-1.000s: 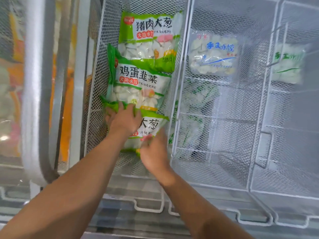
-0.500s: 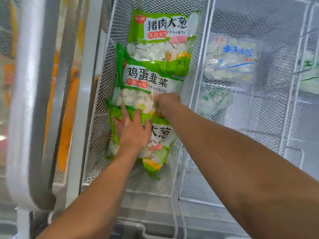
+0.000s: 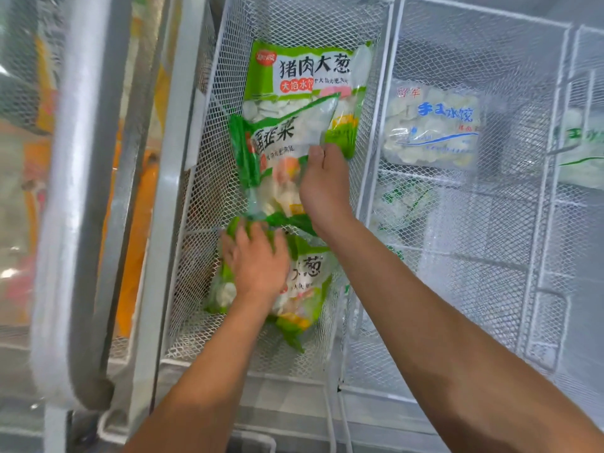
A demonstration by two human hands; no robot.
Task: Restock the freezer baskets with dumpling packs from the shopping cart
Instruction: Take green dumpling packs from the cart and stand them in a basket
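Dumpling packs: three green ones sit in the left freezer basket (image 3: 202, 178), so restocking is underway but not finished. Left hand (image 3: 258, 263) lies flat, fingers spread, pressing the near pack (image 3: 307, 289) down. Right hand (image 3: 323, 184) has fingers curled, pinching the right edge of the middle pack (image 3: 277, 158), which is tilted and partly covers the far pack (image 3: 310, 73). Next basket (image 3: 536, 223) holds a clear pack (image 3: 431, 125) and is mostly unfilled. Cart not in view, so remaining stock cannot be told.
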